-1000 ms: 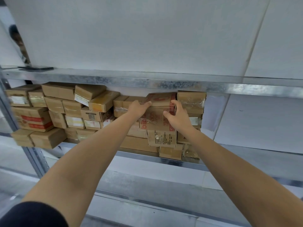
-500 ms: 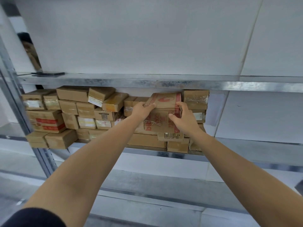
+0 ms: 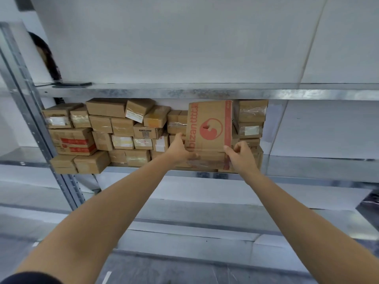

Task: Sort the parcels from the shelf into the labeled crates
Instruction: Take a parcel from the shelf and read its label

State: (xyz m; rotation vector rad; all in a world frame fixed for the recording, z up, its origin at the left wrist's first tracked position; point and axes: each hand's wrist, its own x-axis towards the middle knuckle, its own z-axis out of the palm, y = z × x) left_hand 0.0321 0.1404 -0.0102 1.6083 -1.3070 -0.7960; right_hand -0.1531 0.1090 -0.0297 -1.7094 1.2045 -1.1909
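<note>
Retrieval: left hand (image 3: pixel 178 151) and right hand (image 3: pixel 242 158) grip lower corners of the red-printed parcel (image 3: pixel 211 126); next, it needs lifting clear of the shelf (image 3: pixel 317 160).

One brown cardboard parcel (image 3: pixel 209 126) stands upright in front of the right part of the stack, held at its two lower corners. It bears red lettering up its left edge and a round red logo on its face. The other parcels (image 3: pixel 114 130) lie stacked unevenly on the metal shelf (image 3: pixel 307 160) — brown, taped, several with white or red labels.
</note>
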